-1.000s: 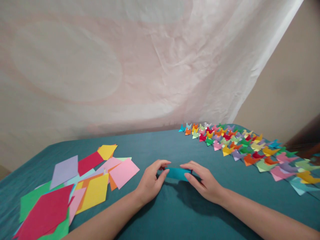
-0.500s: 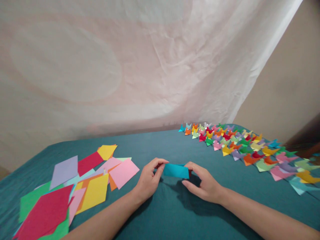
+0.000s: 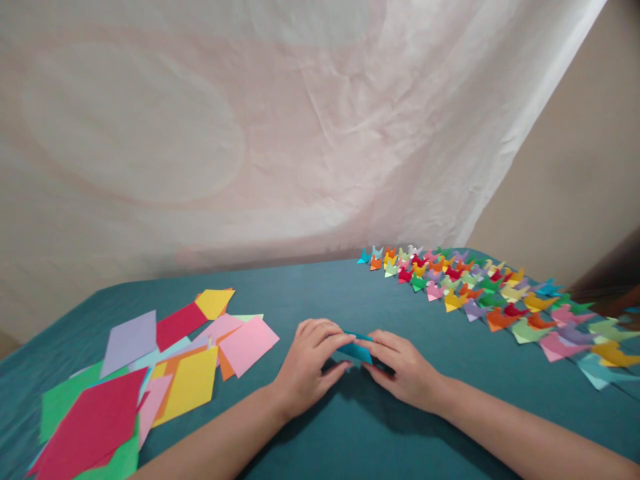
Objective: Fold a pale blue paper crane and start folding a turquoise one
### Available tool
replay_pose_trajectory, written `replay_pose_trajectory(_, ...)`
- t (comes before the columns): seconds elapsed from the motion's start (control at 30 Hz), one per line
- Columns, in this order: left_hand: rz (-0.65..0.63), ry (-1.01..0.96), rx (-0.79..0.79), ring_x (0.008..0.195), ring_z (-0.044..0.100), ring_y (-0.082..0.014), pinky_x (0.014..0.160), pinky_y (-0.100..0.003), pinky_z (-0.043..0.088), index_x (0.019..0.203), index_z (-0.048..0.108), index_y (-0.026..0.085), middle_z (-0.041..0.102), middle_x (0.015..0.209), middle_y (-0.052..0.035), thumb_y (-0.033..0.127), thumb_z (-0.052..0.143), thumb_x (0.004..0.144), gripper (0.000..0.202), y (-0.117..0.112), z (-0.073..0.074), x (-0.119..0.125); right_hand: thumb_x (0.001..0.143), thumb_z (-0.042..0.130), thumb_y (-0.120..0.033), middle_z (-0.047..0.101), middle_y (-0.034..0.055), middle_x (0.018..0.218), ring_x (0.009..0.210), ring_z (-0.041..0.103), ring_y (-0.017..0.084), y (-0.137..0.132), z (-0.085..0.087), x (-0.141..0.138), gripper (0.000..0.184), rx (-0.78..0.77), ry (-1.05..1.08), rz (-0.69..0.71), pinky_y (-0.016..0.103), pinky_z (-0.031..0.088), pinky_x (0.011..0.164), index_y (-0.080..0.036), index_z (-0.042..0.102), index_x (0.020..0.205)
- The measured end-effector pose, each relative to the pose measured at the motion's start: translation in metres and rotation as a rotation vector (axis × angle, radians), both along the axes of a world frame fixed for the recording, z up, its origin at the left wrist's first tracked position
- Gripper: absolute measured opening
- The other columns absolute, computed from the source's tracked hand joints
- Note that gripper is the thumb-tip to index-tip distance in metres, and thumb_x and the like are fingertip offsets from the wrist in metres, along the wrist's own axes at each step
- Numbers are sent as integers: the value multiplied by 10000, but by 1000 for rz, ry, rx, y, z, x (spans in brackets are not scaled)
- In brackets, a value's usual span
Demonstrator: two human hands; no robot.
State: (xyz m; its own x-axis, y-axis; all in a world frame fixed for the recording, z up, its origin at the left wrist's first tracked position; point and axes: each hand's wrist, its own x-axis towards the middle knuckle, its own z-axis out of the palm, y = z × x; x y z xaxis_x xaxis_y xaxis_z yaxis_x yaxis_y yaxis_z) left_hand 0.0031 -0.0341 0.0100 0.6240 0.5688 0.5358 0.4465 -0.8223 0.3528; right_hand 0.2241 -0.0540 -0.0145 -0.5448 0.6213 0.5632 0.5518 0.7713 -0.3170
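Observation:
A folded piece of blue paper [image 3: 361, 351] is held between my two hands just above the table, at the middle of the view. My left hand [image 3: 315, 357] grips its left end, with the fingers lying over the top edge and the thumb below. At the other end my right hand [image 3: 403, 363] pinches the paper between fingers and thumb. Fingers cover much of the paper, so its exact fold cannot be made out.
Loose coloured paper sheets [image 3: 190, 387] lie overlapping on the left of the teal-covered table [image 3: 295, 290]. Many small folded paper birds [image 3: 453, 300] stand in rows on the right. A pale cloth [image 3: 280, 133] hangs behind the table.
The blue paper has tilted, so less of its broad face shows. My left hand has slid right along it, and my right fingers have closed in over its edge.

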Motion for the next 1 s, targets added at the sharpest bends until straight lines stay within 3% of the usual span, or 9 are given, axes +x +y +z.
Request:
replay_pose_trajectory(0.27, -42, 37, 77, 961, 536, -157, 903, -352, 346, 910, 634, 245, 646, 902, -14, 185, 509, 885, 141, 0, 2, -1, 828, 455, -95, 604, 87, 1007, 882, 581, 203, 1, -4, 2, 501, -4, -4, -84, 348, 508, 757, -241, 444, 1307)
replay_pose_trajectory(0.6, -126, 75, 26, 930, 547, -137, 857, -311, 389, 921, 601, 229, 654, 905, 0, 177, 470, 907, 142, 0, 3, 0, 805, 476, -70, 538, 78, 1024, 934, 537, 205, 12, -3, 6, 479, -63, 132, -73, 358, 503, 780, -272, 533, 1236)
replay_pose_trajectory(0.8, -183, 85, 49, 914, 565, -141, 841, -307, 392, 902, 603, 209, 663, 886, -12, 166, 467, 907, 143, 1, 2, 0, 802, 454, -42, 480, 91, 1169, 1017, 511, 201, 12, -3, 9, 570, -23, 52, -33, 370, 494, 832, -294, 447, 1314)
replay_pose_trajectory(1.0, -236, 100, 26, 1041, 551, -130, 912, -296, 389, 918, 581, 192, 664, 994, -18, 134, 447, 905, 147, 2, 0, 0, 810, 400, -8, 448, 100, 1248, 1066, 499, 196, 8, 1, 9, 615, -27, -2, 11, 383, 478, 882, -290, 378, 1355)
